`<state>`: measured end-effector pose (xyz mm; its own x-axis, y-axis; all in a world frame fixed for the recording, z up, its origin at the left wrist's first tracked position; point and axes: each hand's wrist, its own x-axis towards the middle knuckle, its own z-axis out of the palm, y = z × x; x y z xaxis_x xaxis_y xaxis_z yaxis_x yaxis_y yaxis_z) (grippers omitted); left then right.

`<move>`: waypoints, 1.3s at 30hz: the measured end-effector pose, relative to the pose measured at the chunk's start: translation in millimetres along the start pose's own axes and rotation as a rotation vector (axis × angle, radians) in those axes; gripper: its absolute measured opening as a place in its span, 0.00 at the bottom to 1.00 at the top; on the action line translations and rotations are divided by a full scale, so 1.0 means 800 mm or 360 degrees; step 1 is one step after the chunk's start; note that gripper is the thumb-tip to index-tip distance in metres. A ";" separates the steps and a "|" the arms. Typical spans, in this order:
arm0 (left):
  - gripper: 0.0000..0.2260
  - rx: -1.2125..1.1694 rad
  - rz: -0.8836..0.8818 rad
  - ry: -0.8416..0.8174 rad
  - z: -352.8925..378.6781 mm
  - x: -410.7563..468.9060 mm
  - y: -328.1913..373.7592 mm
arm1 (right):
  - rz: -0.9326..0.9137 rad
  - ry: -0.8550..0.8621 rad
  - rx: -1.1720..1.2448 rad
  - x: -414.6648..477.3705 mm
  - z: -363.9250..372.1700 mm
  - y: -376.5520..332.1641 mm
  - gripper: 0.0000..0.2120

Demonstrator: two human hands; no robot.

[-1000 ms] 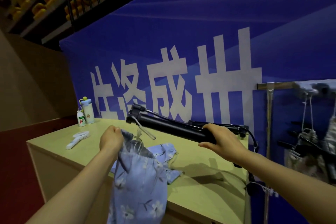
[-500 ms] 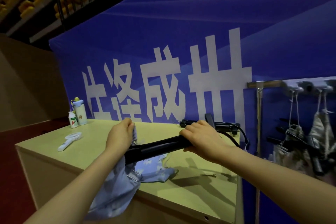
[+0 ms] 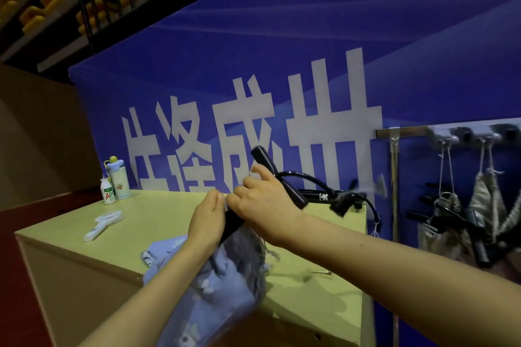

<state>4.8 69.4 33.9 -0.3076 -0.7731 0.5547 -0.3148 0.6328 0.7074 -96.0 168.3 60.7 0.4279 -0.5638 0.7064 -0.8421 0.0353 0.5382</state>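
2 forearms, bare as far as the lower frame edge, each ending in a bare hand: left hand (image 3: 207,222), right hand (image 3: 265,203). Fingernails appear short; motion blur limits detail.

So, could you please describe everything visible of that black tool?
It is a matte black, plastic-looking tool: a thick rounded bar slants above the right hand, which grips it, while a shaft between the hands runs down into the blue floral bag held by the left hand. A thin hose loops rightward.
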 end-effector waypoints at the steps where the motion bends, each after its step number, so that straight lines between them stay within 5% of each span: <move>1: 0.14 -0.0065 -0.0055 0.0056 -0.001 0.000 -0.002 | -0.0010 0.0056 -0.0012 0.003 -0.003 0.000 0.06; 3: 0.14 -0.0163 -0.0147 0.0165 -0.003 0.001 -0.004 | -0.0064 0.0078 -0.0038 0.008 -0.007 0.001 0.03; 6: 0.11 -0.0219 -0.0277 0.0289 -0.008 0.005 -0.003 | -0.0143 0.0132 -0.0024 0.008 -0.015 0.000 0.15; 10: 0.11 -0.0268 -0.0436 0.0418 -0.019 0.013 -0.006 | -0.0308 0.0501 0.0369 -0.021 -0.012 -0.012 0.08; 12: 0.13 -0.0305 -0.0551 0.0470 -0.027 0.015 -0.005 | -0.0001 0.0324 0.0616 -0.038 -0.005 -0.018 0.03; 15: 0.15 -0.0512 -0.0734 0.0478 -0.037 0.018 -0.005 | 0.0820 -0.0455 0.1084 -0.042 -0.002 -0.026 0.23; 17: 0.15 -0.0645 -0.0839 0.0447 -0.040 0.015 0.000 | 0.1121 -0.0612 0.1388 -0.030 -0.003 -0.033 0.32; 22: 0.13 -0.1019 -0.1064 0.0380 -0.032 -0.002 0.021 | 0.1064 -0.0306 0.1337 -0.011 -0.013 -0.034 0.11; 29: 0.12 -0.1193 -0.1036 0.0208 0.001 -0.035 0.082 | 0.1297 -0.0372 0.1834 -0.052 -0.079 0.014 0.11; 33: 0.15 -0.1420 -0.1083 -0.0042 0.044 -0.066 0.131 | 0.1600 -0.0106 0.1919 -0.085 -0.121 0.043 0.14; 39: 0.16 -0.1529 -0.1095 -0.0439 0.132 -0.140 0.232 | 0.1836 0.0030 0.1549 -0.162 -0.200 0.089 0.16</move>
<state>-114.1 278.0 56.3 -0.5558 -0.8259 -0.0942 0.2709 -0.2870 0.9188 -159.1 375.5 81.2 -0.6032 -0.5989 0.5268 -0.5894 -0.1103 -0.8003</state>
